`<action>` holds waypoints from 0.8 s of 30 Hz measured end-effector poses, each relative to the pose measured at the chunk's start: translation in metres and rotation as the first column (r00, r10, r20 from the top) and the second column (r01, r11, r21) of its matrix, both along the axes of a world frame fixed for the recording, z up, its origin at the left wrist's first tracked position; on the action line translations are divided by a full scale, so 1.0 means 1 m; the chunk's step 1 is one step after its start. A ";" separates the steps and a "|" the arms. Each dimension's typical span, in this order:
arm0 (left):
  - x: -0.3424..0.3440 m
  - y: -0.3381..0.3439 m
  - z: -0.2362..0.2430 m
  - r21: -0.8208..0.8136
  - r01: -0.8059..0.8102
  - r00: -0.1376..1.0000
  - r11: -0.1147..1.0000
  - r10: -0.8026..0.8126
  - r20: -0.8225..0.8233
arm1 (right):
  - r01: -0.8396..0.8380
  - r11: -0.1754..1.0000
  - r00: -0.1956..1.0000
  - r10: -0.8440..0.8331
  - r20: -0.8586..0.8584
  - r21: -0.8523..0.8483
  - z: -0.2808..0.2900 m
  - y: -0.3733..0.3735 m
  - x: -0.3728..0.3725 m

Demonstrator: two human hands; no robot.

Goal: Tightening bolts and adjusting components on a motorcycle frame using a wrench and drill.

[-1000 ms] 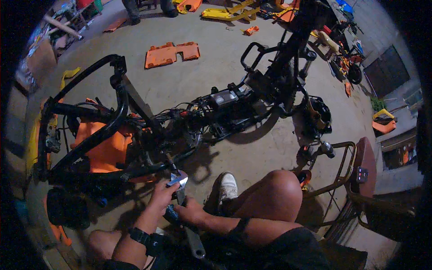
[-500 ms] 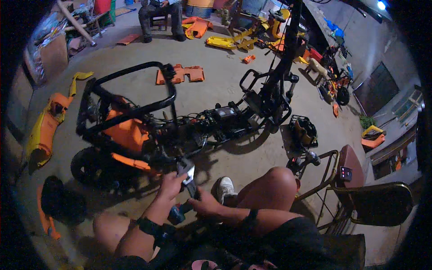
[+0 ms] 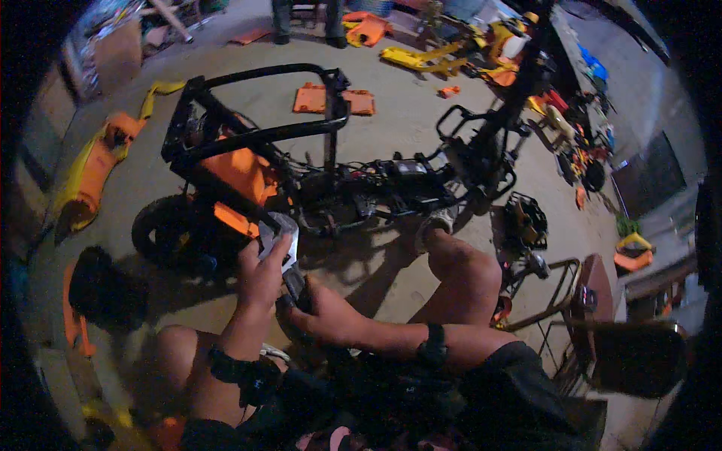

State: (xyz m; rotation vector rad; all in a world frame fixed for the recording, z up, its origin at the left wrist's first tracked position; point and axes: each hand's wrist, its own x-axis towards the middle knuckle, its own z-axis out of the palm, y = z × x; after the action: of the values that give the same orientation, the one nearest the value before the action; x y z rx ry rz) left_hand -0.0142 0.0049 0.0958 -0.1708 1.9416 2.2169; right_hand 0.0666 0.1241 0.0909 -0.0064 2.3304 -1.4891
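Observation:
My left hand [image 3: 259, 278] is closed around the silver head end of an adjustable wrench [image 3: 291, 253], its thumb lying along the metal. The dark handle sits in my right hand [image 3: 331, 314], whose fingers are wrapped round it. Just beyond the wrench stands a stripped black scooter frame [image 3: 259, 135], with its rear wheel [image 3: 162, 229] on the left. An orange panel [image 3: 239, 161] shows inside the frame, and an orange strip [image 3: 236, 219] lies close to my left hand. Wiring and bare parts [image 3: 406, 169] run along the frame's middle.
Orange and yellow body panels [image 3: 90, 177] lie on the left floor, with a flat orange panel [image 3: 308, 98] behind the frame. A folding chair [image 3: 628, 353] stands at right, near a black basket-like part [image 3: 526, 220]. A person's legs [image 3: 308, 22] show at the back.
The view has shifted, so the scooter frame sits higher and farther right. My knee and shoe at the right have moved forward toward the frame. Both hands still hold the wrench.

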 end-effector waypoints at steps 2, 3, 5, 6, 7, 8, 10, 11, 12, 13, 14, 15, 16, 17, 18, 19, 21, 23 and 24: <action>0.005 -0.003 -0.011 -0.148 -0.038 0.999 0.988 0.033 -0.038 | -0.060 0.996 0.992 0.067 0.105 -0.067 -0.006 0.003 -0.009; 0.006 -0.006 -0.012 -0.226 -0.059 0.997 0.972 0.046 -0.066 | -0.080 0.993 0.984 0.092 0.151 -0.084 -0.008 0.003 -0.012; 0.008 -0.010 -0.026 -0.412 0.024 0.999 0.911 -0.034 -0.016 | -0.038 0.978 0.970 0.085 0.227 -0.204 -0.025 0.001 -0.005; 0.010 -0.012 -0.030 -0.429 0.084 0.996 0.899 -0.081 0.026 | 0.018 0.950 0.965 0.066 0.254 -0.313 -0.039 -0.004 0.006; 0.012 -0.014 -0.035 -0.441 0.147 0.989 0.885 -0.129 0.071 | 0.081 0.907 0.957 0.046 0.287 -0.413 -0.052 -0.006 0.010; 0.015 -0.017 -0.047 -0.544 0.144 0.987 0.827 -0.161 0.016 | 0.192 0.869 0.805 0.127 0.579 -0.457 -0.013 -0.006 0.002; 0.011 -0.016 -0.062 -0.672 0.168 0.977 0.721 -0.214 0.015 | 0.278 0.823 0.758 0.129 0.639 -0.496 -0.028 -0.003 -0.004; 0.010 -0.010 -0.067 -0.728 0.183 0.969 0.661 -0.246 0.020 | 0.325 0.798 0.733 0.126 0.669 -0.507 -0.039 0.000 -0.003; 0.006 -0.004 -0.052 -0.751 0.206 0.964 0.628 -0.260 0.047 | 0.298 0.807 0.785 0.096 0.611 -0.510 -0.056 0.002 -0.002; 0.004 0.009 -0.046 -0.759 0.209 0.962 0.616 -0.268 0.048 | 0.286 0.823 0.836 0.037 0.548 -0.491 -0.080 0.010 0.002; 0.002 0.015 -0.041 -0.777 0.218 0.959 0.590 -0.279 0.057 | 0.281 0.828 0.876 -0.015 0.482 -0.485 -0.098 0.010 0.003; 0.004 0.019 -0.041 -0.782 0.243 0.951 0.574 -0.298 0.077 | 0.255 0.850 0.897 -0.029 0.442 -0.461 -0.106 0.011 0.006; 0.005 0.022 -0.041 -0.791 0.266 0.947 0.551 -0.304 0.107 | 0.231 0.870 0.915 -0.043 0.400 -0.436 -0.114 0.011 0.008; 0.005 0.023 -0.039 -0.818 0.267 0.935 0.509 -0.343 0.092 | 0.211 0.889 0.932 -0.057 0.358 -0.407 -0.121 0.011 0.012; 0.005 0.026 -0.039 -0.838 0.259 0.924 0.479 -0.376 0.071 | 0.266 0.883 0.866 -0.043 0.498 -0.387 -0.112 0.016 0.010; 0.005 0.028 -0.043 -0.861 0.244 0.913 0.447 -0.406 0.048 | 0.314 0.877 0.781 -0.020 0.624 -0.364 -0.092 0.018 0.003; 0.001 0.032 -0.049 -0.862 0.305 0.893 0.405 -0.437 0.110 | 0.373 0.870 0.695 -0.031 0.718 -0.323 -0.085 0.017 -0.002; -0.001 0.034 -0.056 -0.865 0.329 0.877 0.378 -0.462 0.132 | 0.420 0.866 0.707 -0.125 0.696 -0.270 -0.095 0.014 0.004; -0.002 0.034 -0.060 -0.869 0.321 0.874 0.375 -0.472 0.119 | 0.414 0.862 0.720 -0.113 0.684 -0.293 -0.096 0.014 0.002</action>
State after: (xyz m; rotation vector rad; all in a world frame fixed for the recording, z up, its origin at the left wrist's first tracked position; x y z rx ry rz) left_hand -0.0165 0.0389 0.0357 0.3327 2.6538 0.7591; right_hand 0.0687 0.1384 -0.0047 0.6657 1.4504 -1.7545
